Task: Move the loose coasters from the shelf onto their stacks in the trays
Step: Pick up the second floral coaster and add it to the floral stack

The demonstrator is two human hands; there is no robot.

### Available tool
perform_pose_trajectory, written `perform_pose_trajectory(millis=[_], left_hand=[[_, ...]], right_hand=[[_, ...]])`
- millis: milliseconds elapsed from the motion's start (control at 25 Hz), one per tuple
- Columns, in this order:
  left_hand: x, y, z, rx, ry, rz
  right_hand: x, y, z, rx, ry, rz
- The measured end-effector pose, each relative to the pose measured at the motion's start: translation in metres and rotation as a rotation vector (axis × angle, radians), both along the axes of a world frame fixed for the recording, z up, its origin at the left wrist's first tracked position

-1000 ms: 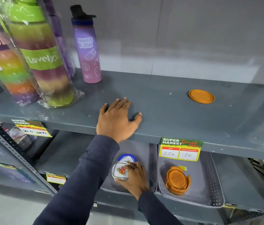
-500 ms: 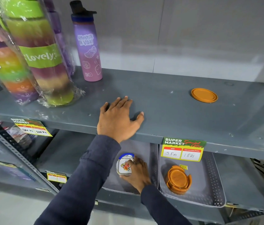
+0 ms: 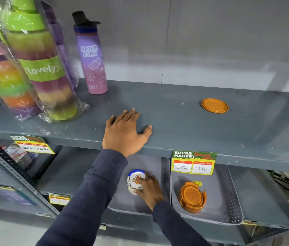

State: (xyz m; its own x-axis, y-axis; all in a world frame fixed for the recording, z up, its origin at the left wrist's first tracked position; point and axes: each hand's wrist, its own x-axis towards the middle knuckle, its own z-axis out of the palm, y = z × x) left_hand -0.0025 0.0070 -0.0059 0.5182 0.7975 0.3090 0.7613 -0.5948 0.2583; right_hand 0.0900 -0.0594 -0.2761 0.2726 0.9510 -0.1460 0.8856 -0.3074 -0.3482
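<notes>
A white floral coaster [image 3: 134, 180] lies on top of a small white stack [image 3: 131, 190] in the left grey tray [image 3: 122, 205] on the lower shelf. My right hand [image 3: 151, 191] grips it, fingers on its face and thumb at its near edge. A blue rim shows just behind it. My left hand [image 3: 124, 134] rests flat on the upper shelf [image 3: 175, 121], fingers apart and holding nothing. A loose orange coaster [image 3: 214, 105] lies on the upper shelf, far right of that hand. An orange coaster stack [image 3: 192, 197] sits in its holder in the right tray [image 3: 229, 201].
A purple water bottle [image 3: 92, 59] and plastic-wrapped stacks of coloured containers [image 3: 42, 68] stand at the upper shelf's left. A price tag [image 3: 193, 162] hangs from the shelf edge above the right tray. My left sleeve crosses in front of the left tray.
My right hand has brought the white floral coaster from a tilted hold down onto the stack in the left tray. My left hand has stayed on the shelf.
</notes>
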Motion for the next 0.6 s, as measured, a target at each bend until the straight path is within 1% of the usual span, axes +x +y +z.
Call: perform_pose_trajectory(millis=[120,200,320,400,480,600], left_hand=[[0.0,-0.001,0.002,-0.013,0.011,-0.005],[0.001,-0.001,0.003,-0.015,0.015,-0.006],[0.001,-0.003,0.004,-0.016,0.03,-0.018],[-0.001,-0.002,0.002,-0.015,0.045,-0.016],[-0.001,-0.002,0.002,-0.014,0.047,-0.01],[0.001,-0.003,0.002,-0.019,0.055,-0.013]], right_hand=[[0.0,-0.01,0.013,0.044,0.001,0.021],[-0.004,-0.023,0.031,0.16,0.0,0.035],[-0.017,-0.058,0.069,0.52,-0.065,0.007],[-0.031,-0.084,0.104,0.74,0.021,0.057],[-0.039,-0.112,0.149,0.917,0.035,0.091],[-0.037,-0.143,0.224,1.175,-0.082,0.079]])
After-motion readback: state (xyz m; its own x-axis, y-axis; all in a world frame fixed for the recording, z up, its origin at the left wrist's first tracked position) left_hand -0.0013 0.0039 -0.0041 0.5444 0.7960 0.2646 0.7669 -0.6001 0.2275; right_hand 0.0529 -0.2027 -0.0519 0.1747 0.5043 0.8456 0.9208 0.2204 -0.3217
